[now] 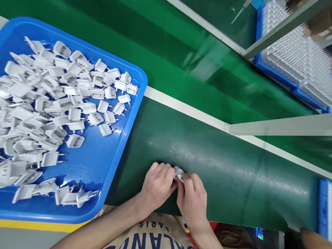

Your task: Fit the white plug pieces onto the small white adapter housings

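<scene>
Green conveyor belt (pixel 227 163) — left hand (pixel 156 184) and right hand (pixel 192 199) both pinch one white plug part (pixel 178 174) — blue tray (pixel 113 162) alongside.

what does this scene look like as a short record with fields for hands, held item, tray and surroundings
left hand: left hand pinching a small white plastic plug part
right hand: right hand gripping the same part
surface: green conveyor belt, hands resting on it
tray: blue plastic tray at left, heaped with white plug parts
far side: second blue tray of racked white parts
</scene>
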A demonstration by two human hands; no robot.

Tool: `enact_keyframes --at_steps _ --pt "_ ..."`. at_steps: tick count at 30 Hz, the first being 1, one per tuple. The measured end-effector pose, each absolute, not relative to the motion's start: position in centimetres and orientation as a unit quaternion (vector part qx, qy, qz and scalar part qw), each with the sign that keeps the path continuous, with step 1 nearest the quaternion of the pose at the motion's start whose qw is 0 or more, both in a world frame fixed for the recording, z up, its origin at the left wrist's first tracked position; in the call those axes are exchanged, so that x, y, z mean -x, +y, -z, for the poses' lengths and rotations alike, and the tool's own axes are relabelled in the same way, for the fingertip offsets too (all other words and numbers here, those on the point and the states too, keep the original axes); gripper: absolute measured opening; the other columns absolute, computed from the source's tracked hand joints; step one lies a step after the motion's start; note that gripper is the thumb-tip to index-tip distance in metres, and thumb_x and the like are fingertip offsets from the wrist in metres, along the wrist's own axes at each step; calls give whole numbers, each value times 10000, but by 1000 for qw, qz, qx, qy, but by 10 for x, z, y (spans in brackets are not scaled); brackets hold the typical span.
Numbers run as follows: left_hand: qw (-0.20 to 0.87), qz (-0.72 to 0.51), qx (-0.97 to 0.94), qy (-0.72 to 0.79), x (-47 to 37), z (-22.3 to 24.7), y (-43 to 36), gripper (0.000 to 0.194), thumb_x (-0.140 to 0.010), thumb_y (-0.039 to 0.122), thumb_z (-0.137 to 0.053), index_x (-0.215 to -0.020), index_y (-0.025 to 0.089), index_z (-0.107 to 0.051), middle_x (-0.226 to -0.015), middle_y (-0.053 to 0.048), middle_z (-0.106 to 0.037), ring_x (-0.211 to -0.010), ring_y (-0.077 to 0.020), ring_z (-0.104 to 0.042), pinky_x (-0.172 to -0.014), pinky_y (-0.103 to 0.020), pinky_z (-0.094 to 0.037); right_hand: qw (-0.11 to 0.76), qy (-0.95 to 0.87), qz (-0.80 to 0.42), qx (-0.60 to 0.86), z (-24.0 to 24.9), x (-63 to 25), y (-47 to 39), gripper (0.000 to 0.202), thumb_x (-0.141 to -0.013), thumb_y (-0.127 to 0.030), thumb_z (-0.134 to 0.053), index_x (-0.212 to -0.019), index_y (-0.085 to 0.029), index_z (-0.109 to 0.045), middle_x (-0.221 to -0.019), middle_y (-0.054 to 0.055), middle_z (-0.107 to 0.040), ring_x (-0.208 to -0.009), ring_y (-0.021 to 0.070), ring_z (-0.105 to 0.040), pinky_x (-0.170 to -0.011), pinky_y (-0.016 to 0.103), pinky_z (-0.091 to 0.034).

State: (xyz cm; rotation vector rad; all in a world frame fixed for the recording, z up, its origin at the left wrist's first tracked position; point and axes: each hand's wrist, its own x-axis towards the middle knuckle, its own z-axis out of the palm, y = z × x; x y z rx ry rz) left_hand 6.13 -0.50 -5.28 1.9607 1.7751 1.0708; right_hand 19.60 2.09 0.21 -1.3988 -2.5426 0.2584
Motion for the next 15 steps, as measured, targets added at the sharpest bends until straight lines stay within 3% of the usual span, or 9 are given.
enact_keyframes --at_steps 7,10,13,15 --pt "148 -342 -682 630 -62 51 -1 213 -955 205 -567 -752 201 -502 -741 -23 -531 -694 -207 -503 -677 -373 -356 131 -859 -75 490 5 -191 20 221 -1049 -152 -395 -896 -210 -545 -844 59 -589 -758 209 -569 -700 330 -482" --pt "160 -319 -679 641 -60 46 -5 118 -886 250 -684 -881 178 -590 -830 -41 -593 -765 -227 -562 -726 -396 -412 155 -869 -106 457 -3 -197 26 185 -1058 -187 -403 -939 -217 -542 -844 53 -608 -760 207 -607 -699 318 -515" --pt "175 -317 -676 641 -62 40 -15 320 -858 338 -736 -1130 204 -633 -972 -59 -645 -874 -251 -623 -792 -430 -478 192 -896 -163 366 -17 -205 34 151 -1054 -220 -442 -984 -260 -569 -834 42 -638 -727 201 -667 -631 288 -555" --pt "170 -331 -675 637 -65 34 -16 255 -833 362 -766 -1040 251 -665 -947 -54 -659 -869 -248 -653 -789 -436 -518 198 -921 -146 301 -25 -206 39 155 -1054 -262 -474 -1008 -309 -615 -859 57 -665 -728 213 -702 -597 286 -575"
